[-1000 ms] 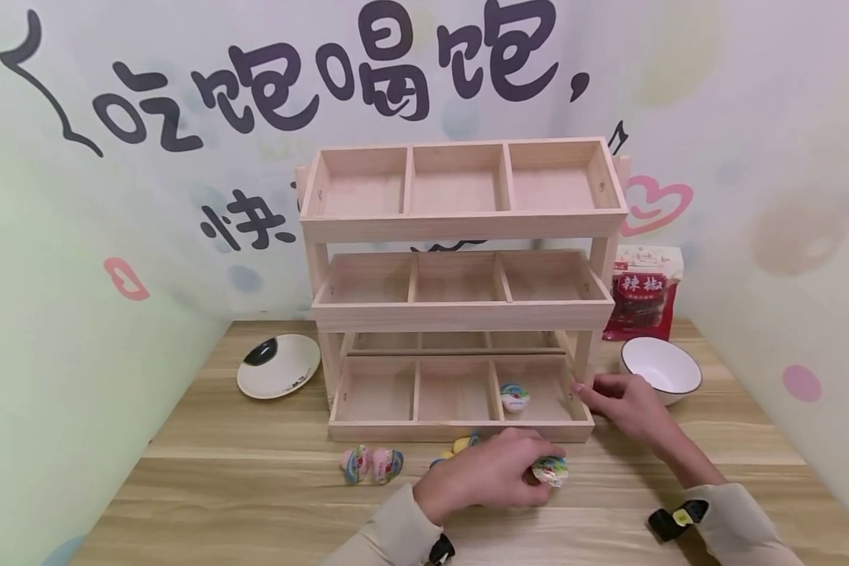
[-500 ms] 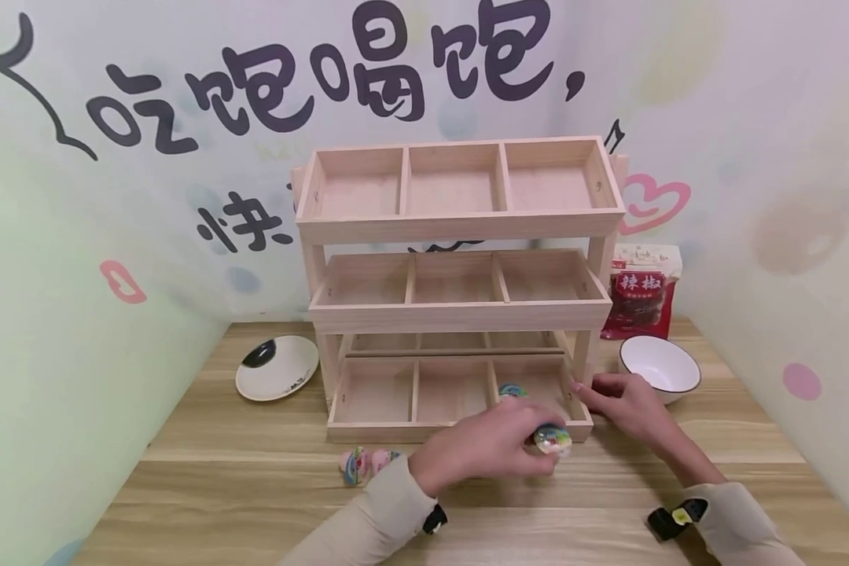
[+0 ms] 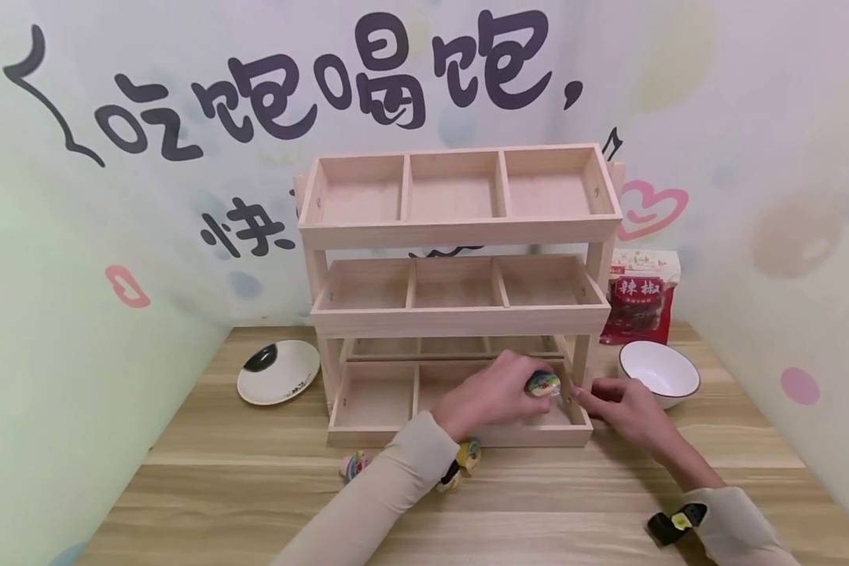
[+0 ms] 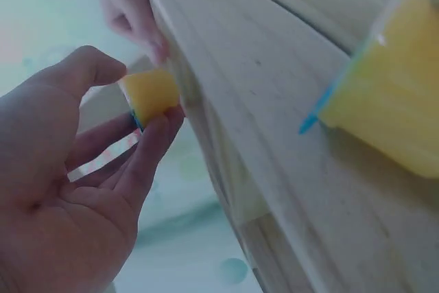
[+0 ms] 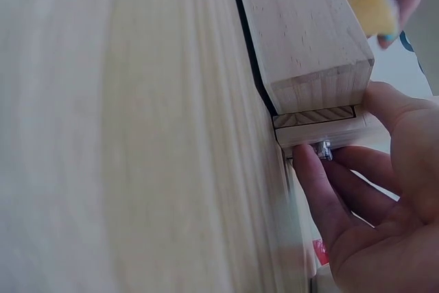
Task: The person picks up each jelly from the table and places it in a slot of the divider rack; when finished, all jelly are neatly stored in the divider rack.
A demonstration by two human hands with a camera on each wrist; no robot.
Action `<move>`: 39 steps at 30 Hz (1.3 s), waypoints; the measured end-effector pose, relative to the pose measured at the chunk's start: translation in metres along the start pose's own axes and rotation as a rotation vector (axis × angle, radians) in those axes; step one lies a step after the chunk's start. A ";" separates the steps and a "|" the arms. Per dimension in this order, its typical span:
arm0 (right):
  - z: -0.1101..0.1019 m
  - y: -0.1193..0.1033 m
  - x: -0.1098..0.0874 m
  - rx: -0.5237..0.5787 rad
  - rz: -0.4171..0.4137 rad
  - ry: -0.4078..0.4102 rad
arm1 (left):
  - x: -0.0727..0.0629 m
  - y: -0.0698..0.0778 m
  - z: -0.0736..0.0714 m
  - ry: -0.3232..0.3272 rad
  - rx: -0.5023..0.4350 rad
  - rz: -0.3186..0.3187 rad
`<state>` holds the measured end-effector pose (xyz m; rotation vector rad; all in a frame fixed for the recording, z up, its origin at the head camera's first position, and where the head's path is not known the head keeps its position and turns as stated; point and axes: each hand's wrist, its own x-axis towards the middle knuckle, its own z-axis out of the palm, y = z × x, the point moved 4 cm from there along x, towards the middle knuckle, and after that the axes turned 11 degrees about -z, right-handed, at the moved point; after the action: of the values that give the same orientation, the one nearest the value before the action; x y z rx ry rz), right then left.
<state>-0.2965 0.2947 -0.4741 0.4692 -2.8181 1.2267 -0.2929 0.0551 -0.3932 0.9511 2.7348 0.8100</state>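
In the head view my left hand [image 3: 491, 397] reaches over the bottom tier of a wooden three-tier rack [image 3: 460, 321]. It pinches a small jelly cup [image 3: 543, 384] with a printed lid, above the right compartment. The left wrist view shows this cup's yellow-orange body [image 4: 152, 94] between thumb and fingers. My right hand [image 3: 626, 405] holds the right end of the bottom tray; in the right wrist view its thumb and index finger lie on either side of that wooden end [image 5: 322, 128], near a metal screw. The left hand hides most of the right compartment.
A yellow jelly cup [image 3: 470, 456] and a pink one [image 3: 354, 465] lie before the rack, partly behind the left sleeve. A plate [image 3: 279, 373] is at left. A white bowl [image 3: 659, 369] and a red chilli bag [image 3: 639, 303] stand at right.
My left hand has lifted the jelly cup from the table, over the tray's front edge and into the space above the right compartment. The right hand stays at the tray's end.
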 end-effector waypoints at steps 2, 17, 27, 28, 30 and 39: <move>0.000 0.001 0.000 -0.001 -0.007 0.007 | 0.005 -0.002 0.004 -0.001 0.033 -0.022; -0.001 0.001 0.000 -0.020 -0.022 0.007 | 0.015 -0.010 0.027 -0.088 0.158 -0.073; -0.001 0.002 0.000 -0.019 -0.031 0.020 | 0.016 -0.014 0.027 -0.078 0.168 0.005; -0.001 0.002 0.000 -0.014 -0.031 0.020 | 0.015 -0.014 0.027 -0.078 0.163 0.002; -0.001 0.002 -0.001 -0.006 -0.025 0.021 | 0.015 -0.013 0.027 -0.078 0.153 -0.007; 0.000 0.001 -0.001 -0.027 -0.027 0.018 | 0.015 -0.015 0.029 -0.070 0.168 -0.006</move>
<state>-0.2962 0.2960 -0.4748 0.4912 -2.8000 1.1802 -0.3041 0.0674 -0.4252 0.9814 2.7772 0.5410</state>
